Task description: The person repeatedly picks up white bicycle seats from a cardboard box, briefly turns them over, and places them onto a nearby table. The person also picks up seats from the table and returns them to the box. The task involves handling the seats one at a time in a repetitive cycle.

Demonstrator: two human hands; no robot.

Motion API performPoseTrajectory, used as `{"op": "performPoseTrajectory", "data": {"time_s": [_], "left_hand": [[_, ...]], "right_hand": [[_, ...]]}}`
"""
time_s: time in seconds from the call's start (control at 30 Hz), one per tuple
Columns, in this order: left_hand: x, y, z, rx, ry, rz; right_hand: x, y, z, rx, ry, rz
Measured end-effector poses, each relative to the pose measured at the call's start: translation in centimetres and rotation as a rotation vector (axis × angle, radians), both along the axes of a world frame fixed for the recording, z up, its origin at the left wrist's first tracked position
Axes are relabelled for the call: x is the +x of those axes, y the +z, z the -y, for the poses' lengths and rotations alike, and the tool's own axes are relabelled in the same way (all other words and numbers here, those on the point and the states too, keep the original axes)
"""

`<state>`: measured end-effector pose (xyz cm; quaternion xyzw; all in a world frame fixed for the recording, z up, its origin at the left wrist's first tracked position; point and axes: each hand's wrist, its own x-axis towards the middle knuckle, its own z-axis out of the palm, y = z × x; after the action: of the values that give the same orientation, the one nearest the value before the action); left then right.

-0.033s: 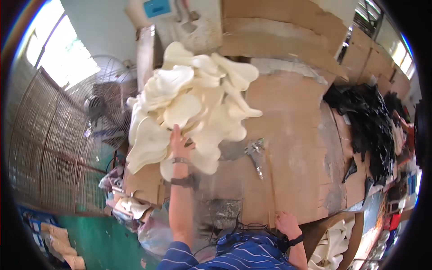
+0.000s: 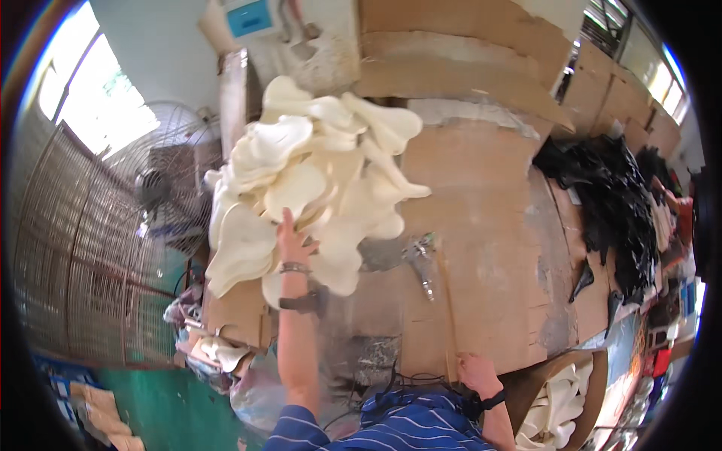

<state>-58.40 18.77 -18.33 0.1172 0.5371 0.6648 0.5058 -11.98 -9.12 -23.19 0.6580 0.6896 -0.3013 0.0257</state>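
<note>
My left hand (image 2: 294,242) reaches over a heap of cream, smoothly curved foam-like pieces (image 2: 297,188) on the left of the cardboard-covered table. Its fingers are spread, with the index finger stretched onto one piece. Nothing is seen gripped in it. By the near table edge, my right hand (image 2: 478,373) is closed, fingers curled. Whatever it may hold is hidden. A thin brown strip (image 2: 449,301) runs along the cardboard toward that hand. Between the hands and farther off lies a silvery tool (image 2: 420,263), perhaps a spray gun.
Dark glossy pieces (image 2: 602,195) are piled on the right. Another person's hand (image 2: 681,207) shows beyond them. A cardboard box (image 2: 598,391) with more cream pieces stands at the near right. A caged fan (image 2: 162,184) and a wire rack (image 2: 90,255) are at left.
The view has shifted slightly, so the table and heap appear a little farther left. Both hands keep nearly the same pose.
</note>
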Motion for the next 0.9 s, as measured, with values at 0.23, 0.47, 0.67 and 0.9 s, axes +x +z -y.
{"op": "performPoseTrajectory", "data": {"time_s": [0.23,0.47,0.67,0.9], "left_hand": [[-0.3,-2.4,-4.5,-0.252,-0.060,-0.065],[-0.7,-4.4,-4.0,0.014,0.036,0.317],[-0.3,-5.6,-4.7,0.065,0.057,0.221],[0.3,-4.7,-5.2,0.036,0.060,0.076]], "right_hand": [[1.6,-0.5,-5.2,-0.005,0.001,-0.048],[1.3,0.3,-12.3,0.120,0.165,-0.158],[-4.3,-1.8,-25.5,-0.099,-0.272,-0.874],[-10.9,-6.7,-40.4,-0.293,-0.518,-1.045]]}}
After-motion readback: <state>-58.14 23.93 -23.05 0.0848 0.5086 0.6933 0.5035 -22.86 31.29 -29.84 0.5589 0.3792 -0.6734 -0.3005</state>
